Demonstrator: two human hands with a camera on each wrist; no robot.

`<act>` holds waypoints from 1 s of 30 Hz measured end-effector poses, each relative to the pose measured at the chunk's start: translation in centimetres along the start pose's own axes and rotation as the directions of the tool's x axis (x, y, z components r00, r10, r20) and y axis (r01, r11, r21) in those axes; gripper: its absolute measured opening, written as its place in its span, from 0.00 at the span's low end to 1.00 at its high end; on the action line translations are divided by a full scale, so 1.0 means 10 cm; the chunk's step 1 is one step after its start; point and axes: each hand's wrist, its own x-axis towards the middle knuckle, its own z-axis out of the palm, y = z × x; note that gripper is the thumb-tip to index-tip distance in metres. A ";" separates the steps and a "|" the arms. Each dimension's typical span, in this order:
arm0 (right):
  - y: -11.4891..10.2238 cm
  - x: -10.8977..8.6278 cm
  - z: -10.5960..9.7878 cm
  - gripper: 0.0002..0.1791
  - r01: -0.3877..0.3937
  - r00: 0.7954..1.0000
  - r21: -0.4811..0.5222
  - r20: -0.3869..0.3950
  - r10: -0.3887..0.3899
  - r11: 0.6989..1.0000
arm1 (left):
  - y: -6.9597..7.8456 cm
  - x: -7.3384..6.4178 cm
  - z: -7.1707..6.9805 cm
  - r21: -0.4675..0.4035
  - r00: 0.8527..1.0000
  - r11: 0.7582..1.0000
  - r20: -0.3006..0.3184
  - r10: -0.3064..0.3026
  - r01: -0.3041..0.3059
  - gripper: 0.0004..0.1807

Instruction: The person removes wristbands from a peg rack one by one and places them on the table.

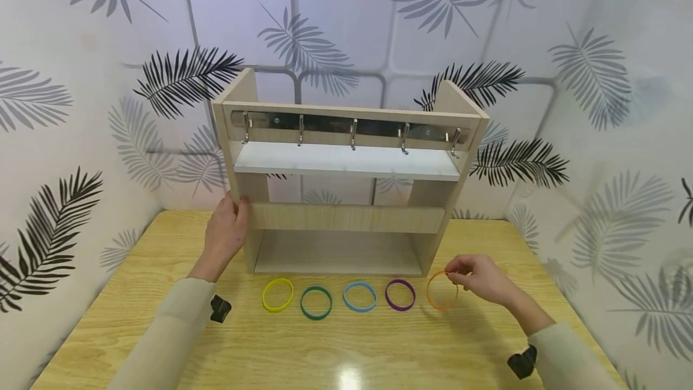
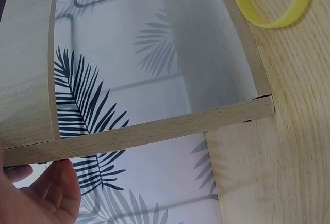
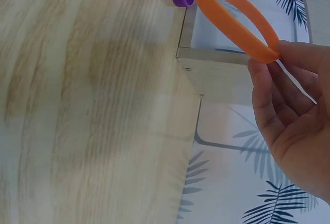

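My left hand [image 1: 224, 230] grips the left side panel of a pale wooden rack [image 1: 346, 218], thumb on the front edge. In the left wrist view, its curled fingers lie against the panel. My right hand [image 1: 482, 278] pinches an orange silicone wristband [image 3: 229, 25] between thumb and fingertips, beside the rack's lower right corner. The band is tilted up on edge. In a row before the rack lie a yellow wristband [image 1: 276, 310], a green wristband [image 1: 316, 317], a light blue wristband [image 1: 361, 310] and a purple wristband [image 1: 402, 308].
Across the rack's upper front runs a metal rail [image 1: 327, 125] with several hooks [image 1: 354, 134], none carrying a band. A white shelf [image 1: 346, 161] sits below it. The wood-grain table [image 1: 303, 354] meets a leaf-patterned wall [image 1: 335, 17] behind the rack.
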 end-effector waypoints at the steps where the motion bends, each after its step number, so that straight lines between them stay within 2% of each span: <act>1: 0.02 0.00 0.00 0.04 0.001 1.000 0.005 0.001 -0.001 1.000 | 0.00 0.00 0.00 0.002 1.000 1.000 0.000 0.001 -0.001 0.31; 6: 0.10 -0.01 0.02 0.06 0.000 1.000 0.026 0.006 0.000 1.000 | -0.01 0.01 0.00 0.020 1.000 1.000 0.003 0.006 -0.006 0.30; 14: 0.19 0.02 0.04 0.08 -0.042 0.999 0.060 0.018 0.041 0.997 | -0.01 0.01 -0.01 0.028 1.000 1.000 0.008 0.007 -0.007 0.30; 21: 0.29 0.04 0.08 0.08 -0.031 0.999 0.086 0.043 0.027 0.996 | -0.01 0.01 -0.02 0.012 1.000 1.000 0.030 0.007 -0.007 0.31; 30: 0.37 0.09 0.11 0.08 -0.042 0.997 0.100 0.066 0.036 0.994 | -0.01 0.01 -0.02 0.019 1.000 1.000 0.018 0.016 -0.016 0.31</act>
